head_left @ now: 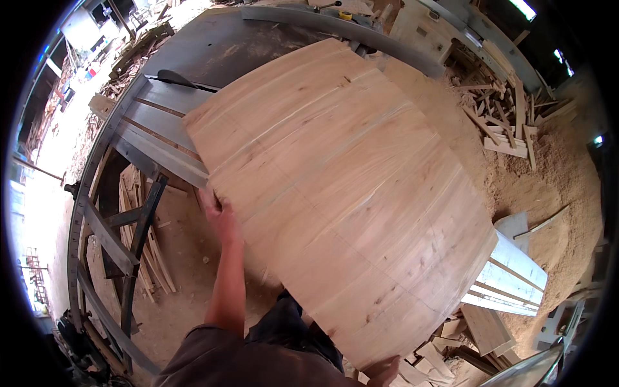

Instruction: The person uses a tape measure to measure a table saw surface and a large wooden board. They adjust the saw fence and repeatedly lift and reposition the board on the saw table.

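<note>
A large, pale wooden panel (342,187), made of several glued boards with knots and thin pencil-like lines, stretches across the middle of the view. It lies slantwise over a metal saw table (213,48), whose far part shows beyond the panel. My left hand (222,216) grips the panel's left edge, fingers partly tucked under it. At the near lower edge, my right hand (383,373) holds the panel close to its corner; most of that hand is cut off by the picture's rim. A dark round saw blade (175,78) stands up beside the panel's far left corner.
A slatted metal side table (161,129) with a dark frame (145,226) is at left, another slatted extension (509,277) at right. A long metal fence (342,29) crosses the far side. Wood offcuts (506,119) and sawdust (541,174) lie at right; more scraps (480,332) lie near right.
</note>
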Tool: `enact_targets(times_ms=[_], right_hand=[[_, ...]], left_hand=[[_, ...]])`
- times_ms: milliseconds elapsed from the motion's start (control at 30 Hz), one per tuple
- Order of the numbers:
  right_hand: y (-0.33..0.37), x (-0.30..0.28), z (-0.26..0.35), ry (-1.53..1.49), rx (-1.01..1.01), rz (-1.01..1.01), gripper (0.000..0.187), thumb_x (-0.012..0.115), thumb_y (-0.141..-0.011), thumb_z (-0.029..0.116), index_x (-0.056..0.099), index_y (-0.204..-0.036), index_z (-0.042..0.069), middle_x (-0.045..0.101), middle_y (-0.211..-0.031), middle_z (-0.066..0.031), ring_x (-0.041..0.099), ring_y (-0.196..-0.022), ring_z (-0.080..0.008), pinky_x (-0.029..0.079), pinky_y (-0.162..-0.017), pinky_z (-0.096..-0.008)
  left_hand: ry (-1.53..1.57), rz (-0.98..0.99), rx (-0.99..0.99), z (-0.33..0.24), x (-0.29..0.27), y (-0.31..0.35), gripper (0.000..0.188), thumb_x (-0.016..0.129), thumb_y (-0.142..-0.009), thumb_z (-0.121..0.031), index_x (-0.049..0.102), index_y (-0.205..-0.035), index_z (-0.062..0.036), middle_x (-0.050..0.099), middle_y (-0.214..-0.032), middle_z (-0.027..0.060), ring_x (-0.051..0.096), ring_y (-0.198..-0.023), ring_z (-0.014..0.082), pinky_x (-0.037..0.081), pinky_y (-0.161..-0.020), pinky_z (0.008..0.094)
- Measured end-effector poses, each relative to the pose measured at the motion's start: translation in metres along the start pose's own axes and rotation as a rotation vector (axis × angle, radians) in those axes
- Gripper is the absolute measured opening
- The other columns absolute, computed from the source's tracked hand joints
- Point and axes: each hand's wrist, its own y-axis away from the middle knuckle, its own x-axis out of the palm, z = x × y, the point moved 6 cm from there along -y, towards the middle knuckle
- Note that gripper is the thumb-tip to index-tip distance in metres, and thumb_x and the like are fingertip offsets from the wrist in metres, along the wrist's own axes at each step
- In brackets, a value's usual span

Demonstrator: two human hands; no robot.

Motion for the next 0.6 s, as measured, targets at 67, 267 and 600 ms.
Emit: enact_targets(times_ms=[67,267,600], right_hand=[[0.004,0.021,0.005,-0.006,0.098,-0.029,0.070,0.042,-0.098,0.054,0.038,-0.149,0.007,0.043,-0.149,-0.0149,0.046,-0.131,-0.0331,0.036,-0.110,-0.0483],[-0.029,0.013,0.044,0.054,0.165,0.218,0.056,0.041,-0.100,0.044,0.045,-0.141,0.006,0.050,-0.140,-0.0139,0.049,-0.126,-0.0335,0.039,-0.107,-0.0489],[-0.149,0.056,0.114,-0.068,-0.078,0.437,0.062,0.055,-0.094,0.039,0.044,-0.143,0.002,0.048,-0.145,-0.0142,0.046,-0.131,-0.0314,0.033,-0.115,-0.0434]], left_hand=[[-0.119,0.002,0.080,0.000,-0.001,-0.019,0.061,0.048,-0.089,0.004,0.034,-0.148,0.0035,0.049,-0.143,0.0143,0.051,-0.127,0.0220,0.036,-0.109,0.0310],[-0.281,0.065,0.139,-0.007,0.016,-0.012,0.046,0.048,-0.095,-0.006,0.045,-0.141,-0.0018,0.058,-0.128,0.0202,0.054,-0.123,0.0298,0.037,-0.107,0.0332],[-0.230,0.322,-0.092,0.001,-0.033,0.260,0.070,0.064,-0.090,-0.016,0.030,-0.149,0.0016,0.042,-0.144,0.0201,0.046,-0.128,0.0309,0.038,-0.109,0.0402]])
